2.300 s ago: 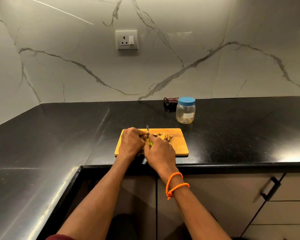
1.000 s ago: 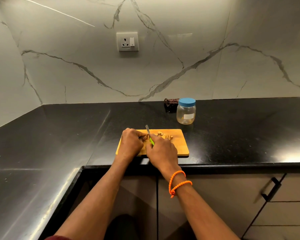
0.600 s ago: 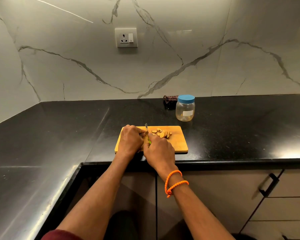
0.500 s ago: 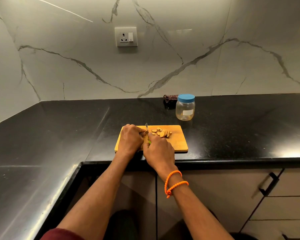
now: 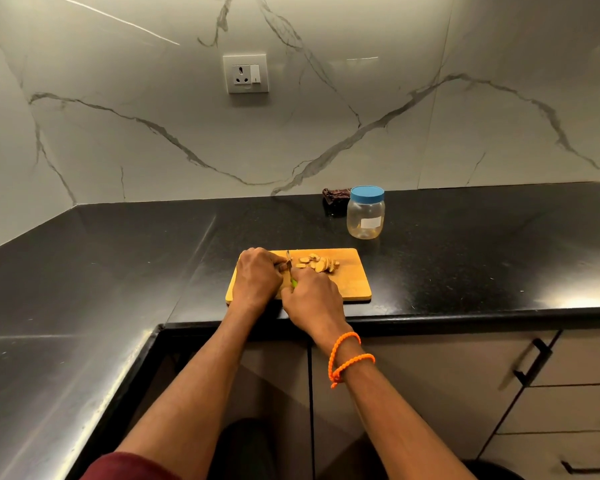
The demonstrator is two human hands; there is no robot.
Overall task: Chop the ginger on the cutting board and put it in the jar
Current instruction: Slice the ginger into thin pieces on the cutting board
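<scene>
Head view: both forearms reach forward over the surface (image 5: 465, 258) edge, left hand (image 5: 257, 277) curled down on the ginger piece (image 5: 284, 267), right hand (image 5: 312, 296) grasping the knife (image 5: 289, 263) by its green handle, blade pointing away from the person just past the grip. Ginger slices (image 5: 317, 263) lie in a left-right row right of the blade on the cutting board (image 5: 350, 282); closed jar (image 5: 365, 213) stands beyond, well apart. Versus 0.5 s ago, grips and slices look unchanged.

black countertop (image 5: 465, 258), blue-lidded clear jar (image 5: 365, 216), grey-veined white marble wall (image 5: 326, 126)
</scene>
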